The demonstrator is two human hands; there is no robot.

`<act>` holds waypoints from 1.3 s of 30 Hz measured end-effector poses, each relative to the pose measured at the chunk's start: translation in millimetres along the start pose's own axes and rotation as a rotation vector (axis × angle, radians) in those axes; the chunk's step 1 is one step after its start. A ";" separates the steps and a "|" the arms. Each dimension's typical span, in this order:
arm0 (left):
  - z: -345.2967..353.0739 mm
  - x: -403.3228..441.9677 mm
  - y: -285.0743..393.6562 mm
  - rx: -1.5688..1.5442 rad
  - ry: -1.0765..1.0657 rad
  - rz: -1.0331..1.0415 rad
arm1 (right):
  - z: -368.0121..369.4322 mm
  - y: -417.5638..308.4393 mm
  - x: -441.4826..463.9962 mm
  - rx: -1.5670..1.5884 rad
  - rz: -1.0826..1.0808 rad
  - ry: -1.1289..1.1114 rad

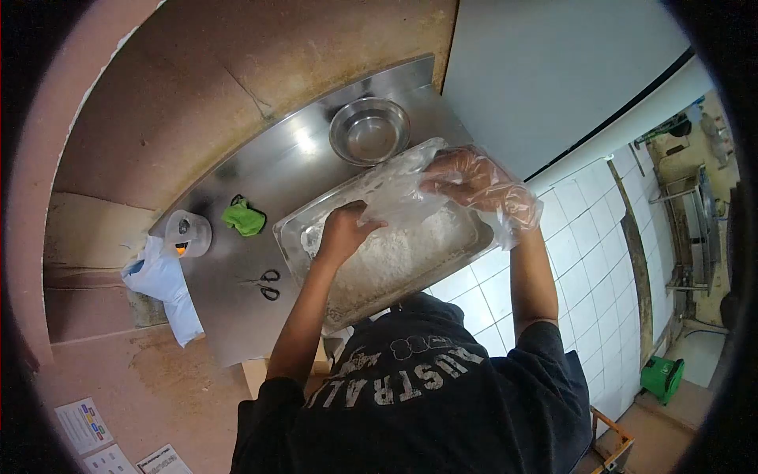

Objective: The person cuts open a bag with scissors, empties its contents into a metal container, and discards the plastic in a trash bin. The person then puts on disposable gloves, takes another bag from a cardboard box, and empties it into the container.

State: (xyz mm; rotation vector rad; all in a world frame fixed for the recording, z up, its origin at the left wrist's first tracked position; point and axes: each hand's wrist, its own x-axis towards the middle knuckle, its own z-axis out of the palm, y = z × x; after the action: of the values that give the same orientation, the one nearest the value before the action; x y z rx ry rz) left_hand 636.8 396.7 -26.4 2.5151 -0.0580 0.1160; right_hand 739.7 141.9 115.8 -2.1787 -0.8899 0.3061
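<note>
A clear plastic bag (399,199) is stretched between my two hands, above a rectangular metal tray (347,312). My right hand (470,180) is inside the bag, with the film crumpled around the wrist and the fingers bent against it. On the other side, my left hand (341,235) is over the tray's left part, its thumb and fingers curled at the bag's edge. White powdery or frosty residue (410,257) coats the tray's bottom. The film partly covers the tray's far side.
On the steel counter (229,300) are a round metal bowl (369,133), a green cloth (243,217), black-handled scissors (269,284) and a clear plastic container (188,233). A pale blue bag (162,284) hangs over the left edge. A large grey panel (553,71) stands at right.
</note>
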 end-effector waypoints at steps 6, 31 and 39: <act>1.5 -1.6 -2.6 -0.105 0.016 0.037 | -13.2 16.4 3.8 -0.003 -0.185 -0.013; -51.1 -116.6 -47.5 -0.834 0.315 -0.369 | -7.6 86.0 -53.2 0.415 0.195 0.494; -45.0 -271.9 -67.8 -1.079 0.516 -0.509 | 92.5 161.2 -130.0 1.173 0.428 0.673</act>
State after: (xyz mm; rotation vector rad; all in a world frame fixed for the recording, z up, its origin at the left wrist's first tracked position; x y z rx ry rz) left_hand 367.8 482.1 -55.8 1.3119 0.5691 0.3943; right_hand 682.9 27.7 -71.7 -1.1668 0.1778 0.1880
